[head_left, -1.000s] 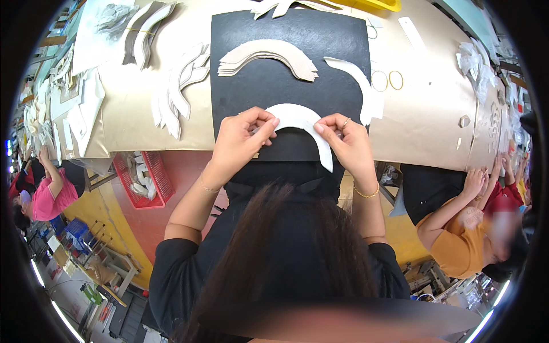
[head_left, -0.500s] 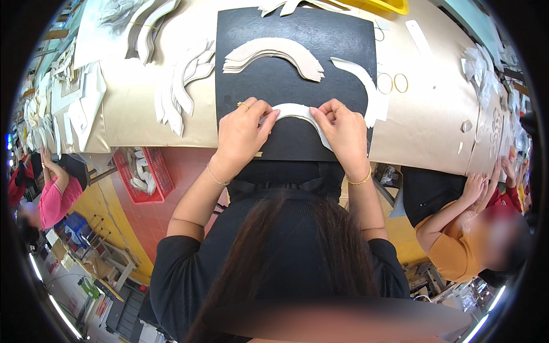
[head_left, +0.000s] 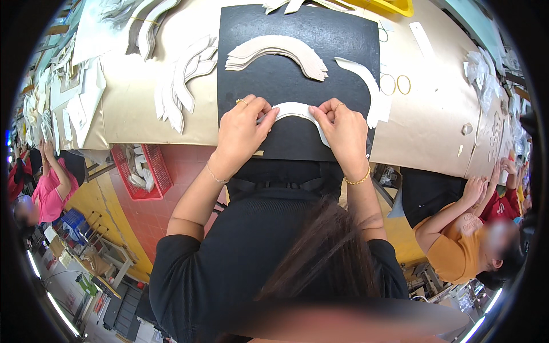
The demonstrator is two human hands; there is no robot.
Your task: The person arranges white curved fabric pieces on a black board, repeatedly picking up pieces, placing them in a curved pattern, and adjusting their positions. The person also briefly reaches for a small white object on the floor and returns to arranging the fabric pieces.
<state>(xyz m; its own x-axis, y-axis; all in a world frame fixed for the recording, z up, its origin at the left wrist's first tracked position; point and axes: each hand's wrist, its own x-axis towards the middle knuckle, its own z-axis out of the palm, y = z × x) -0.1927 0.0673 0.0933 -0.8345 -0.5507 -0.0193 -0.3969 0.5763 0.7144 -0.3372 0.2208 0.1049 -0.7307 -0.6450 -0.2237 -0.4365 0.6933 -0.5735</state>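
A white curved strip (head_left: 294, 110) arches over the near part of a black mat (head_left: 297, 143). The fingertips and thumb of my left hand (head_left: 243, 127) pinch its left end. Its right side is gripped the same way by my right hand (head_left: 345, 128), which hides part of that end. Just beyond both hands lies a stack of beige curved pieces (head_left: 277, 47), fanned in an arc. Another white curved strip (head_left: 365, 80) rests along the mat's right edge, near my right hand.
Loose white strips (head_left: 184, 80) and a banded bundle (head_left: 147, 35) lie left of the mat. Rubber bands (head_left: 404, 84) are at its right, a yellow tray (head_left: 400, 8) beyond. A red basket (head_left: 164, 171) of pieces stands below the table's left front. Co-workers sit at both sides.
Both hands keep their pinch on the white curved strip, almost unmoved. The whole view has shifted slightly, and my hair has swung to the right.
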